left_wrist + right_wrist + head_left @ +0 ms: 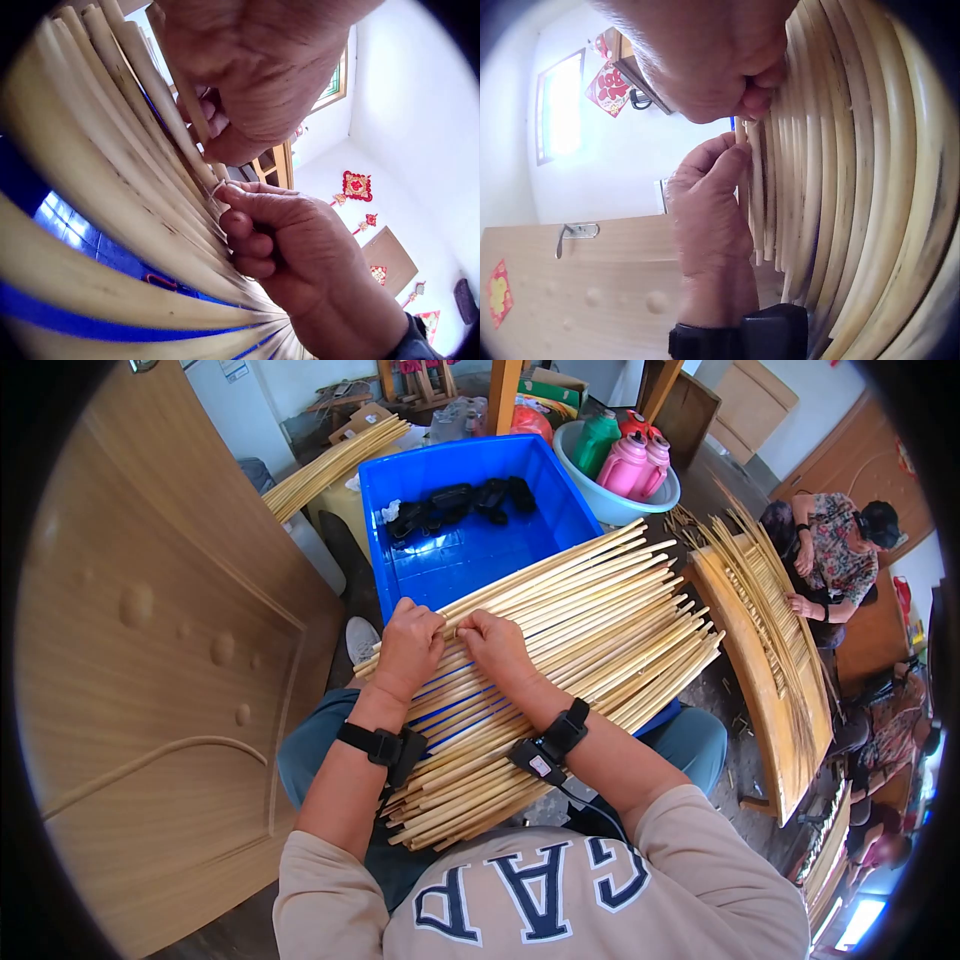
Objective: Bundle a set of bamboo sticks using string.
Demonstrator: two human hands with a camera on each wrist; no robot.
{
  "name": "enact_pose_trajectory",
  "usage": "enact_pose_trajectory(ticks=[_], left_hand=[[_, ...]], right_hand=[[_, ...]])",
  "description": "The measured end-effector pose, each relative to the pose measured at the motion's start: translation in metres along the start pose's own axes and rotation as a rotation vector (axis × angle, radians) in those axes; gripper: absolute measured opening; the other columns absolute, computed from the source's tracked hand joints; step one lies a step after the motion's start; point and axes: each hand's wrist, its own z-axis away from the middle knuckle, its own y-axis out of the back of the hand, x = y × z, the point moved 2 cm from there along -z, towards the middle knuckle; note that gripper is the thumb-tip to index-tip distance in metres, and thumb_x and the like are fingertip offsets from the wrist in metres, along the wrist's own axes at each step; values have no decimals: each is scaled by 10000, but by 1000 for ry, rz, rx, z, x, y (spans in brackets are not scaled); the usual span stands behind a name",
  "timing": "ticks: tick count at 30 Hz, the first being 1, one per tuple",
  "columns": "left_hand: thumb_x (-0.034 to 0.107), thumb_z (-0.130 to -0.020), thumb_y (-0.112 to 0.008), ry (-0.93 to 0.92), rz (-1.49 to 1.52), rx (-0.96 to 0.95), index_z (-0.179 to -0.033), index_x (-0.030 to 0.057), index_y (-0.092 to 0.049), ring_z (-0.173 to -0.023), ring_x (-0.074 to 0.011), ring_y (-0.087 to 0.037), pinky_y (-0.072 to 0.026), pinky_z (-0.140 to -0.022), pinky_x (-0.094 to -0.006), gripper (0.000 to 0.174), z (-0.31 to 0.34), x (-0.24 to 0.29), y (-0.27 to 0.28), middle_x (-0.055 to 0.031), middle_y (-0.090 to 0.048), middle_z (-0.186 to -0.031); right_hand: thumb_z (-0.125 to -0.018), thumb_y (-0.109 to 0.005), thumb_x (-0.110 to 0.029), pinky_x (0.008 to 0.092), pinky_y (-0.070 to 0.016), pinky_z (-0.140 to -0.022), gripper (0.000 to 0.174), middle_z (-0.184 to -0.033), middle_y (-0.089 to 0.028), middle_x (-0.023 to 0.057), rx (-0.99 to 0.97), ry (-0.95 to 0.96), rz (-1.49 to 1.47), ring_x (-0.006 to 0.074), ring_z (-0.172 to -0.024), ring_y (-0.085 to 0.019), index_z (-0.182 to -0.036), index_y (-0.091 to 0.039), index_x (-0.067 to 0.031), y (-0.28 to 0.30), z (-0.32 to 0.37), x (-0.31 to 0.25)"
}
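Observation:
Many pale, thin wooden sticks (pixel 600 630) lie side by side like a mat across the person's lap and the blue tub. At the far edge of the row, the left hand (pixel 408 645) pinches the outermost stick (pixel 742 176) between thumb and fingers. Close beside it, the right hand (pixel 497 650) has thumb and forefinger pinched on a thin white string (pixel 217 187), which loops by the edge sticks. Its other fingers (pixel 249 244) are curled under. Both hands nearly meet, and the right palm is hidden in the right wrist view.
Beneath the sticks stands a blue tub (pixel 375 510) with black items inside. A light-blue basin (pixel 640 510) holds pink and green bottles. At left is a wooden door (pixel 150 660). Other people sit at right, one by a wooden board (pixel 765 730) bearing sticks.

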Motion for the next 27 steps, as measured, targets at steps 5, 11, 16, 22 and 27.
enact_pose_trajectory(ticks=[5,11,16,22,27], left_hand=[[-47,-609,-608,-23,-8,3,-729,20,-603,-716,-278,-504,-434,-629,-358,137,-1,2,1,-96,-568,-690],[-45,-615,-610,-2,-5,-7,-732,20,-597,-722,-278,-505,-435,-636,-360,135,0,2,-3,-96,-572,-701],[-44,-615,-615,1,-10,15,-732,22,-599,-724,-277,-506,-435,-638,-356,136,-1,5,-1,-95,-577,-706],[-42,-612,-619,8,3,25,-729,28,-606,-727,-271,-510,-437,-641,-351,137,0,4,-4,-89,-580,-703],[-34,-610,-630,28,-24,-16,-722,34,-614,-726,-265,-514,-442,-641,-353,132,4,6,-4,-79,-585,-701]], right_hand=[[-777,-608,-157,418,-484,-631,120,-678,-616,170,31,-5,-38,355,-663,-602,-766,-603,-37,-3,-1,5],[-795,-599,-129,361,-491,-550,113,-629,-611,142,-5,-129,-157,266,-537,-599,-755,-580,-25,-1,-1,1],[-821,-596,-80,271,-458,-389,106,-579,-582,83,-80,-348,-488,138,-421,-553,-807,-522,-5,6,2,-10],[-810,-601,-38,259,-442,-361,173,-575,-570,81,-59,-281,-482,136,-425,-551,-818,-429,-22,4,1,-8],[-804,-593,-37,319,-455,-409,153,-575,-570,113,-97,-137,-257,207,-435,-565,-838,-444,-33,10,-3,-15]])
